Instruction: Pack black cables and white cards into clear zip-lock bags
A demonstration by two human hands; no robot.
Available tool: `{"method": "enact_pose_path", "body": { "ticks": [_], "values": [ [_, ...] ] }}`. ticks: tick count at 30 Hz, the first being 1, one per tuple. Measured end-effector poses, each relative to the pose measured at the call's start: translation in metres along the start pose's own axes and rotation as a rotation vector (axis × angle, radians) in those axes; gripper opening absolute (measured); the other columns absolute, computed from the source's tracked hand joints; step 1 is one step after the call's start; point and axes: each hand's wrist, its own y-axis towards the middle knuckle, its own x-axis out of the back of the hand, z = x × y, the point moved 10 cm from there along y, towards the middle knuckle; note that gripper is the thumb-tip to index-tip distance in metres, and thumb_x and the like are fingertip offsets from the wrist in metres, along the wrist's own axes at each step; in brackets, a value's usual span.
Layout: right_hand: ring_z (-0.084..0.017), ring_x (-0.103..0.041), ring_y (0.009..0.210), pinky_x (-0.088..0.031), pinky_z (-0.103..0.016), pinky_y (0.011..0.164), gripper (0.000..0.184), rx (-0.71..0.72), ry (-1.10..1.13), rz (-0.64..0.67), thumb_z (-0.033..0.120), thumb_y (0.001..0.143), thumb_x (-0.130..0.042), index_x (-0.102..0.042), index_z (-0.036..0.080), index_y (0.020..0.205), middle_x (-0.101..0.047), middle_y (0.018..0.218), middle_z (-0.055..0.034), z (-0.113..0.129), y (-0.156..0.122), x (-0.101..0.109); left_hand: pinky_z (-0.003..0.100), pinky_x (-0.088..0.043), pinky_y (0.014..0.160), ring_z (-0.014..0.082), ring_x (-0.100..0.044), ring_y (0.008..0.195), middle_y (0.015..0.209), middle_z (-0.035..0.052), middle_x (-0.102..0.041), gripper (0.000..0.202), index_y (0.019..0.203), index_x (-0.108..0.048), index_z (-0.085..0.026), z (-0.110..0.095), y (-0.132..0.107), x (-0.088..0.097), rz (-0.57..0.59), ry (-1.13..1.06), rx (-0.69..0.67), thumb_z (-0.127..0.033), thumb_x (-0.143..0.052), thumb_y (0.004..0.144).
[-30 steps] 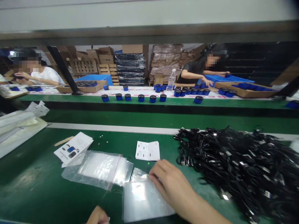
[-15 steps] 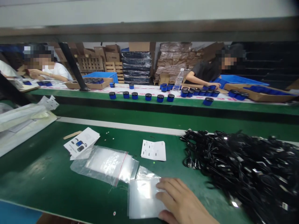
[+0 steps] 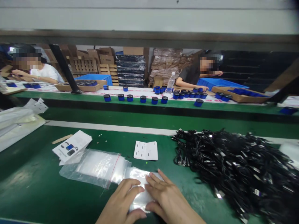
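Observation:
A stack of clear plastic bags (image 3: 139,201) lies on the green bench in front of me. My right hand (image 3: 167,196) rests on its right side, fingers stretched out over the plastic. At the left edge of the same stack is my left hand (image 3: 122,200), its fingers curved and its thumb apart from them. Both hands cover parts of the stack. Just beyond, a larger zip bag (image 3: 98,165) with a red line holds more clear bags. Printed leaflets (image 3: 72,147) lie to its left, and a folded instruction sheet (image 3: 146,151) lies behind the hands.
A big tangle of black cables (image 3: 224,168) spreads over the right side. A wooden stick (image 3: 62,139) and white packaging (image 3: 18,124) are at left. On the raised shelf stand several blue jars with black lids (image 3: 143,99) and a bottle (image 3: 171,83). Two co-workers sit beyond.
My left hand has come into view and reached the left side of the bag stack. My right hand stays on the stack. The view has shifted slightly.

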Motion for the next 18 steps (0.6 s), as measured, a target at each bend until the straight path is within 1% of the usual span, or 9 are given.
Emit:
{"method": "enact_pose_path", "body": {
  "ticks": [3,5,8,10,11,13,14,16,18],
  "values": [
    [-0.021,-0.046,0.122,-0.024,-0.041,0.11,0.026,-0.016,0.124,-0.041,0.023,0.088,-0.051,-0.062,0.018,0.112,-0.056,0.126,-0.0083,0.001,-0.002,0.014,0.031,-0.051,0.08,0.0217,-0.058,0.094,0.1,0.0051,-0.061,0.042,0.1,-0.058,-0.019,-0.005,0.017,-0.008,-0.012,0.01,-0.002,-0.024,-0.078,0.063],
    [-0.018,-0.051,0.117,-0.024,-0.038,0.11,0.025,-0.021,0.17,-0.089,0.017,0.09,-0.045,-0.065,0.02,0.104,-0.063,0.117,-0.006,0.001,-0.005,0.021,0.031,-0.052,0.077,0.0211,-0.059,0.09,0.094,0.0038,-0.062,0.031,0.094,-0.059,-0.019,-0.004,0.018,-0.01,-0.033,0.014,0.016,-0.024,-0.075,0.067],
    [-0.023,-0.052,0.114,-0.034,-0.041,0.104,0.019,-0.099,0.168,-0.342,0.024,0.086,-0.051,-0.064,0.019,0.099,-0.061,0.117,-0.0101,-0.008,-0.017,0.037,0.028,-0.051,0.07,0.0176,-0.06,0.08,0.084,0.0012,-0.062,0.006,0.086,-0.059,-0.021,-0.002,0.015,-0.003,-0.148,0.004,-0.01,-0.019,-0.059,0.081],
    [-0.025,-0.058,0.102,-0.047,-0.037,0.087,0.023,-0.221,0.196,-0.537,0.034,0.086,-0.05,-0.063,0.016,0.09,-0.062,0.107,-0.0141,-0.021,-0.033,0.044,0.025,-0.05,0.068,0.0153,-0.06,0.077,0.082,0.0001,-0.062,0.01,0.086,-0.059,-0.022,0.003,0.012,0.004,-0.261,-0.014,-0.006,-0.017,-0.05,0.085],
    [-0.024,-0.062,0.09,-0.05,-0.033,0.076,0.029,-0.287,0.255,-0.567,0.039,0.088,-0.045,-0.061,0.015,0.081,-0.064,0.094,-0.0131,-0.028,-0.039,0.041,0.024,-0.05,0.068,0.0143,-0.06,0.077,0.082,-0.0004,-0.061,0.011,0.086,-0.058,-0.023,0.005,0.01,0.007,-0.309,-0.024,0.0,-0.017,-0.049,0.086],
    [-0.016,-0.061,0.062,-0.047,-0.026,0.058,0.045,-0.402,0.497,-0.475,0.047,0.091,-0.035,-0.057,0.016,0.066,-0.062,0.068,-0.0068,-0.04,-0.041,0.021,0.021,-0.05,0.069,0.0125,-0.061,0.077,0.082,-0.0009,-0.061,0.011,0.087,-0.058,-0.023,0.008,0.006,0.011,-0.377,-0.044,0.005,-0.017,-0.051,0.085],
    [-0.013,-0.058,0.053,-0.044,-0.023,0.051,0.051,-0.45,0.657,-0.388,0.051,0.091,-0.031,-0.057,0.016,0.066,-0.062,0.063,-0.0051,-0.043,-0.038,0.007,0.019,-0.05,0.07,0.0119,-0.061,0.078,0.082,-0.0008,-0.061,0.011,0.086,-0.059,-0.023,0.008,0.004,0.012,-0.394,-0.048,-0.002,-0.016,-0.051,0.085],
    [-0.009,-0.055,0.044,-0.037,-0.019,0.038,0.056,-0.533,0.97,-0.251,0.06,0.087,-0.031,-0.059,0.013,0.078,-0.065,0.07,-0.006,-0.045,-0.033,-0.018,0.018,-0.051,0.07,0.0114,-0.063,0.078,0.083,0.0,-0.061,0.012,0.085,-0.06,-0.023,0.005,0.002,0.012,-0.41,-0.03,-0.038,-0.014,-0.052,0.084],
    [-0.008,-0.055,0.041,-0.029,-0.015,0.031,0.057,-0.553,1.149,-0.178,0.065,0.081,-0.039,-0.057,0.012,0.086,-0.065,0.077,-0.0068,-0.043,-0.025,-0.03,0.018,-0.052,0.073,0.0121,-0.064,0.082,0.084,0.0011,-0.062,0.012,0.085,-0.062,-0.023,0.0,-0.001,0.012,-0.425,0.008,-0.091,-0.014,-0.054,0.082]
  ]
}}
